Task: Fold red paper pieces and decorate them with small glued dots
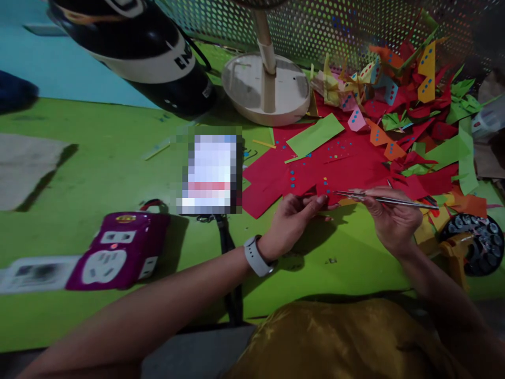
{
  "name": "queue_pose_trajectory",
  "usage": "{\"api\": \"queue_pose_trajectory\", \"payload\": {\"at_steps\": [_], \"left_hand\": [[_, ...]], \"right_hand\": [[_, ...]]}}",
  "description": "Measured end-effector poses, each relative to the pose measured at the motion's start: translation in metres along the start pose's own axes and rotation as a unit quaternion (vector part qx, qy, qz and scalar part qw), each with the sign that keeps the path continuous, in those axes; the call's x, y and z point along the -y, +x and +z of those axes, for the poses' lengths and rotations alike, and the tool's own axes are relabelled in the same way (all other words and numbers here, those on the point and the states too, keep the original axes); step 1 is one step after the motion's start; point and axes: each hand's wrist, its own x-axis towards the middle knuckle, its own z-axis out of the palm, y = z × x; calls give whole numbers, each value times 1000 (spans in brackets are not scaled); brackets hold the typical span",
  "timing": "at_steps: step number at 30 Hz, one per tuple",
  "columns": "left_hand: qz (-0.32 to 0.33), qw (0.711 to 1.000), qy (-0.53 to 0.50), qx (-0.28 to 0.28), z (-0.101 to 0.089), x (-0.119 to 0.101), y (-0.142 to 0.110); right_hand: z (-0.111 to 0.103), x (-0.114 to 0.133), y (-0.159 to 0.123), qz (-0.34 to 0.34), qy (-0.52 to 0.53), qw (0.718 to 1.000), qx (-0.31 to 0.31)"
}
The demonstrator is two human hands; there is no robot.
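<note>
My right hand (pixel 389 221) is closed round thin metal tweezers (pixel 379 198), whose tips point left toward my left hand. My left hand (pixel 290 223), with a grey watch (pixel 257 256) on the wrist, has its fingers curled and pinched on the edge of a red paper sheet (pixel 315 173). The red sheet lies on the green table (pixel 118 168) and carries several tiny blue and yellow dots. Both hands sit close together at the sheet's near edge.
A pile of folded coloured paper pieces (pixel 410 89) lies at the back right. A fan base (pixel 266 87) and a black-and-white appliance (pixel 134 47) stand behind. A purple power strip (pixel 118 250) lies left, a tape dispenser (pixel 469 247) right, and a blurred-out rectangle (pixel 211 171) mid-table.
</note>
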Motion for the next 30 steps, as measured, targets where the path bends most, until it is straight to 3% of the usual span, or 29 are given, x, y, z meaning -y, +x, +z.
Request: {"api": "queue_pose_trajectory", "payload": {"at_steps": [9,30], "left_hand": [[-15,1000,-8,-9,-1,0,-1],[6,996,84,-14,-4,2,-1]], "right_hand": [[6,2,4,139,61,988,-35],[11,3,6,179,112,976,-50]]}}
